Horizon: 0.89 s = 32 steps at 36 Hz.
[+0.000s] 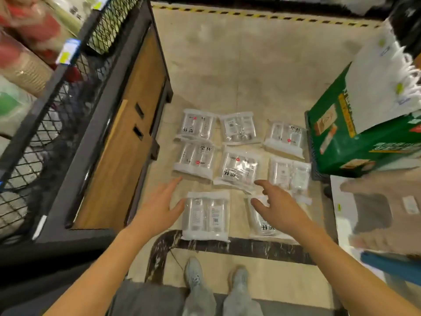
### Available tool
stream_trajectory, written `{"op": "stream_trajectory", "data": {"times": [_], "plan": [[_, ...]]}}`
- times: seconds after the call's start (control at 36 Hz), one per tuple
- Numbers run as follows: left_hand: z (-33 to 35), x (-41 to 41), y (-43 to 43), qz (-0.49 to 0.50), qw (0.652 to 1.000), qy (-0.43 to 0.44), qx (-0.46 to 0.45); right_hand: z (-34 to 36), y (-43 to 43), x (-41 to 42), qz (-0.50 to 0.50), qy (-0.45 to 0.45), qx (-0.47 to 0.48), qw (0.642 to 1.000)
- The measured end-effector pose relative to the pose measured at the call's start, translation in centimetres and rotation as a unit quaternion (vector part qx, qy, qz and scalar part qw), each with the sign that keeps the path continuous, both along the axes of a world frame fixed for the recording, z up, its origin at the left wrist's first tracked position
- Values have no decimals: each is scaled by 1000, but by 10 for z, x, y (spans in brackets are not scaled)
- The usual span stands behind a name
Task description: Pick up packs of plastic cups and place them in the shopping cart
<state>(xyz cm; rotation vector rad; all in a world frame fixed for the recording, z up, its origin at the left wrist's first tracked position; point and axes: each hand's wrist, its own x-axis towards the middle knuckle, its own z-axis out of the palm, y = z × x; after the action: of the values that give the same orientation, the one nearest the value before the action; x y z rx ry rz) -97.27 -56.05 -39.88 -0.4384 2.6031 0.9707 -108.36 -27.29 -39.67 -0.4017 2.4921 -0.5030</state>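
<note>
Several clear plastic packs of cups lie in rows on the beige floor (pixel 250 71). My left hand (pixel 159 208) reaches down with straight fingers, its thumb beside the left edge of the nearest pack (pixel 206 216). My right hand (pixel 276 206) hovers with spread, relaxed fingers over the near right pack (pixel 264 226), just below the middle pack (pixel 239 169). Neither hand holds anything. My two grey shoes (pixel 216 274) stand below the packs.
A dark shelf unit with wire mesh and a wooden side panel (pixel 123 133) stands at the left, with goods behind the mesh. A green and white carton (pixel 355 133) sits at the right. Yellow-black tape (pixel 262 15) marks the floor far ahead.
</note>
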Motion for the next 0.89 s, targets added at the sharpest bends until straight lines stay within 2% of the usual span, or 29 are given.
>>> {"op": "stream_trajectory", "data": {"times": [0.25, 0.47, 0.58, 0.67, 0.75, 0.89], "plan": [[-246, -20, -16, 72, 994, -66, 50, -248, -26, -22, -29, -96, -30, 995], [-474, -17, -24, 95, 986, -125, 54, -481, -46, -24, -25, -115, -43, 992], [-570, -4, -28, 101, 980, -136, 109, -585, -39, -11, -10, -119, -30, 992], [-616, 5, -22, 103, 978, -155, 95, -640, -29, 3, -17, -145, -26, 989], [-646, 16, -13, 99, 979, -149, 96, -674, -21, 13, -7, -156, -66, 985], [-649, 21, -8, 167, 966, -127, 149, -681, -19, 18, -27, -156, -134, 978]]}}
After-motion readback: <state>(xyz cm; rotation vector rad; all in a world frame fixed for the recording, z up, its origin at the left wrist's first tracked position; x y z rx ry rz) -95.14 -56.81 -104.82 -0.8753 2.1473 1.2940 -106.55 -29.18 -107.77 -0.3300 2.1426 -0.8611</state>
